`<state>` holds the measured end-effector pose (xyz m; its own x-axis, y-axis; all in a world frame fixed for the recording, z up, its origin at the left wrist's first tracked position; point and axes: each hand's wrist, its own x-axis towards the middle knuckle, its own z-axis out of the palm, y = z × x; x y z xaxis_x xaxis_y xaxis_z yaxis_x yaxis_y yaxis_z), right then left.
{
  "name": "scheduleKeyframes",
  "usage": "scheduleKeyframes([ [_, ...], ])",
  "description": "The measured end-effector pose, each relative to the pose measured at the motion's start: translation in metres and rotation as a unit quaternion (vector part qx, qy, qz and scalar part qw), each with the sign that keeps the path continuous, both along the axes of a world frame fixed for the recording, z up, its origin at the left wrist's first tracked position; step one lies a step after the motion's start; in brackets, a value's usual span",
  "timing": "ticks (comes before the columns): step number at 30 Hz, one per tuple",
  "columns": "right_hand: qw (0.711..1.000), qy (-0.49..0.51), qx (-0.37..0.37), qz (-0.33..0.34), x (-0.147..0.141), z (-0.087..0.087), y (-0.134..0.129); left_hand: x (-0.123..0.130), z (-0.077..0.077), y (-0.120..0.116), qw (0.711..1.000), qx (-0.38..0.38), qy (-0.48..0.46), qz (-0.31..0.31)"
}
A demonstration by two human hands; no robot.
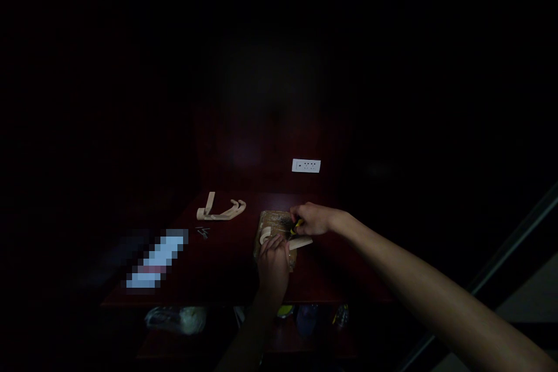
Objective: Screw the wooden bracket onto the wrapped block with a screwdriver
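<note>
On the dark red table lies a worn brown board. My left hand is closed on a pale wooden piece, pressing it down on the board; a curled end shows left of the fingers. A flat pale end sticks out to the right. My right hand is closed around a yellow and black tool, its tip pointing down beside the left fingers. What the tip touches is too small to tell.
Pale wooden hook-shaped pieces lie at the back left, with several screws or nails in front. A blurred bright rectangle is at the left. A white socket panel is on the wall. A shelf below holds a plastic bag.
</note>
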<state>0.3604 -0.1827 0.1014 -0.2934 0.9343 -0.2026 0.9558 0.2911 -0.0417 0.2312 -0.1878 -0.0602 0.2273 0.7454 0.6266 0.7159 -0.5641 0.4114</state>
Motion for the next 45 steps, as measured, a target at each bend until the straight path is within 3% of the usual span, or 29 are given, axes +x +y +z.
scheduleKeyframes([
  [12, 1.0, 0.002, -0.006, -0.001, -0.009, 0.009, -0.006, -0.003, -0.01, 0.003, 0.999, 0.03, -0.017, -0.026],
  [23, 1.0, 0.006, -0.002, 0.012, -0.01, 0.008, -0.009, -0.001, -0.02, 0.006, 0.998, 0.047, -0.035, -0.02],
  [45, 0.997, -0.075, 0.008, 0.012, -0.017, 0.014, -0.007, 0.002, -0.013, 0.001, 0.998, 0.041, -0.036, -0.018],
])
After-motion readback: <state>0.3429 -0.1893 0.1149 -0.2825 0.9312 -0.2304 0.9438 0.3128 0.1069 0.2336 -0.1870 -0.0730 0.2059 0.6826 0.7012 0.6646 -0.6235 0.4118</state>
